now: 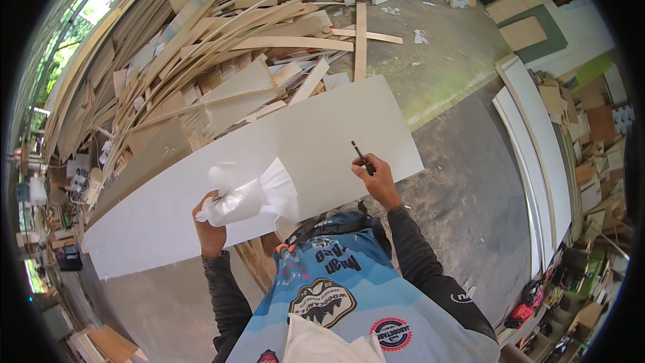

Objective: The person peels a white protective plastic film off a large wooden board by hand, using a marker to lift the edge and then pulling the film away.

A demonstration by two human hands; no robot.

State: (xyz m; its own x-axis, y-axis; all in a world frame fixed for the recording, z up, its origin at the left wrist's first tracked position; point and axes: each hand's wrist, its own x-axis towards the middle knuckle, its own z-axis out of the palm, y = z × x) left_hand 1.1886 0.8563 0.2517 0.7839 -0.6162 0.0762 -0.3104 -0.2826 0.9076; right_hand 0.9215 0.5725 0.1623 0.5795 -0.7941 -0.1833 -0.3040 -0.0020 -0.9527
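A long, pale board [342, 121] lies across in front of me, greyish at its right part and whiter toward the left. My left hand [211, 231] is closed on a crumpled bunch of white plastic film [245, 203], whose pleated end spreads over the board's middle. Whether the film is still joined to the board I cannot tell. Above the board's right part, my right hand [379, 181] grips a slim black pen-like tool [363, 156], its upper end pointing away from me. My fingers partly cover the tool, so its exact kind is unclear.
A large heap of wood strips and offcuts [222, 60] rises beyond the board at the far left. Long white panels [537, 154] lie at the right, with stacked scraps [598, 134] behind them. A worn concrete floor [450, 188] shows between.
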